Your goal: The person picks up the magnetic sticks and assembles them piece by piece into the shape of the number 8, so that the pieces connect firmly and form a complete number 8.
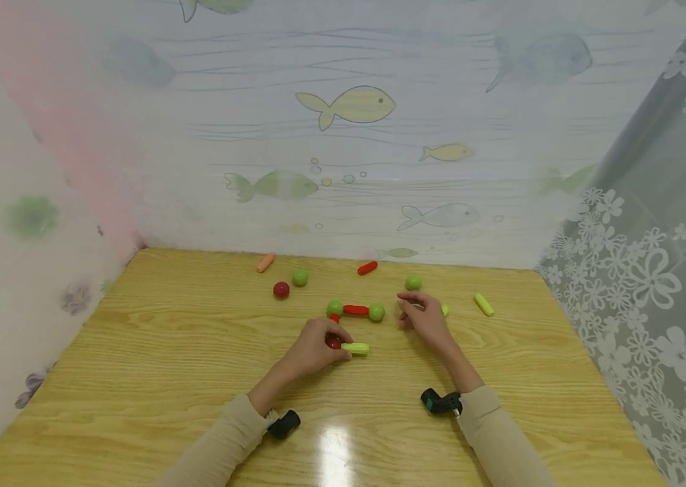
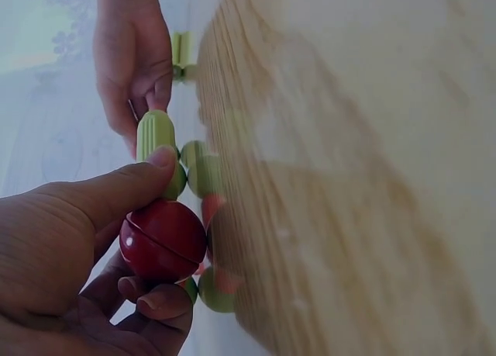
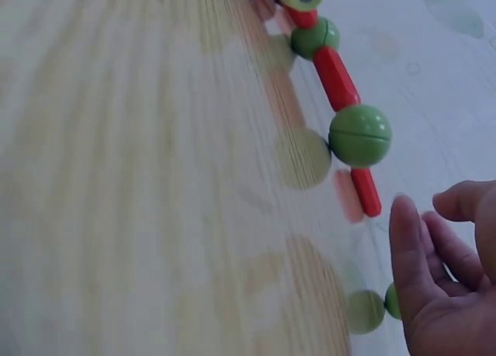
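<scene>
My left hand grips a dark red ball, its fingers curled under it. The left thumb lies by the joint where a ribbed yellow-green rod meets the ball and points right. Behind, a red rod runs from this ball to a green ball. From there another red rod leads to a second green ball, forming a joined chain. My right hand hovers right of the chain, fingers loosely bent and apart, holding nothing. A yellow-green piece is partly hidden behind it.
Loose on the wooden table lie an orange rod, a dark red ball, a green ball, a red rod, a green ball and a yellow-green rod. A fish-patterned curtain hangs along the back edge.
</scene>
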The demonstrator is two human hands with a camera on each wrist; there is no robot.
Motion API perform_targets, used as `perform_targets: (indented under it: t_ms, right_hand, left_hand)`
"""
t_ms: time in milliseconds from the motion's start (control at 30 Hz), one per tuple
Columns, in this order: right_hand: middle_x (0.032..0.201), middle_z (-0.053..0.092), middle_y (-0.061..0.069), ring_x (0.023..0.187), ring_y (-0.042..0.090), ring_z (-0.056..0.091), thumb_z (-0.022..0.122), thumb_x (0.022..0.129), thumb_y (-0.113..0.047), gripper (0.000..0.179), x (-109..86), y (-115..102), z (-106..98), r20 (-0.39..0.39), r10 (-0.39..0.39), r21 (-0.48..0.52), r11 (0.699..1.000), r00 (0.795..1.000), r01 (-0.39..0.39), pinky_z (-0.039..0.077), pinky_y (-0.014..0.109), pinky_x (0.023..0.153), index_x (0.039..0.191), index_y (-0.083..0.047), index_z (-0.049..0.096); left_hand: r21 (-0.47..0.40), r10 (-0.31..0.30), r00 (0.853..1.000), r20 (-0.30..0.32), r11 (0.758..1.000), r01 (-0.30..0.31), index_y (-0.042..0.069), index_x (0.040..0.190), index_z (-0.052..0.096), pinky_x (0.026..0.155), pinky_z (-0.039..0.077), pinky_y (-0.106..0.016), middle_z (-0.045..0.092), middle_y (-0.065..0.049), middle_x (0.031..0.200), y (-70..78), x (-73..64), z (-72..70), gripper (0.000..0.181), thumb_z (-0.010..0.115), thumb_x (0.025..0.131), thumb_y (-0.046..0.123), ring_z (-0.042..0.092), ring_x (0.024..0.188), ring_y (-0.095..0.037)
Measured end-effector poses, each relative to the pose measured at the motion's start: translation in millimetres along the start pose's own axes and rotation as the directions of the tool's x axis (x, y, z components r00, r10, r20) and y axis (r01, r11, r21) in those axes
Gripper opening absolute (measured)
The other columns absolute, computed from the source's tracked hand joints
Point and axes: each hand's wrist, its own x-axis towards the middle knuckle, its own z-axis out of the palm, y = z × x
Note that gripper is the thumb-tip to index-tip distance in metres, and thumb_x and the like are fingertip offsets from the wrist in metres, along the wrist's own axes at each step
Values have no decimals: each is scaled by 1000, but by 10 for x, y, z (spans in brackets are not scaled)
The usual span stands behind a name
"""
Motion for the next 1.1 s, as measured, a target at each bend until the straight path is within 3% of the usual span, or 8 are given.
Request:
perform_targets:
  t_ms: [133,267,400,533,767,1100]
  right_hand:
    - [113,63,20,83,17,66,59,104,-12,32,63,6,-75,-122,-66,7,998,990,67,59,23,72,129,7,62]
    - [105,62,12,84,17,66,62,101,-8,29,138,21,-143,-261,-108,2,994,959,112,57,21,70,125,8,64]
    - [113,62,14,91,14,59,63,99,-9,32,199,15,-189,-326,-118,-43,993,938,110,51,15,73,127,6,63]
    - [131,58,21,105,20,55,64,100,-11,39,255,9,-237,-304,-98,-106,992,948,68,48,18,83,135,5,58]
    - [144,50,25,129,39,49,64,101,-17,53,357,-45,-325,-161,-24,-238,971,987,-15,45,49,105,147,4,47]
    - [135,57,27,124,42,54,63,102,-15,47,425,-65,-289,-107,-44,-350,937,993,3,47,51,103,143,5,53]
  left_hand:
    - [-11,-9,1000,12,1000,9,7,95,79,77,47,-27,70,-2,95,-21,4,3,16,86,81,5,56,87,-15]
    - [-27,-15,1000,21,1000,15,7,96,79,74,47,-26,69,-3,95,-30,16,3,17,85,81,4,54,84,-15]
    - [-44,-22,1000,17,999,23,6,96,79,71,46,-24,68,-4,93,-23,16,-4,16,85,81,4,54,81,-16]
    - [-53,-33,999,19,998,34,6,95,79,69,46,-23,68,-5,89,-19,20,-13,15,85,81,3,53,78,-15]
    - [-64,-34,999,31,997,36,4,96,79,67,45,-23,67,-7,90,2,25,-28,16,85,81,2,53,76,-15]
    - [-82,-38,999,29,996,41,4,96,79,67,45,-23,67,-9,93,-45,34,-30,17,85,80,2,52,78,-15]
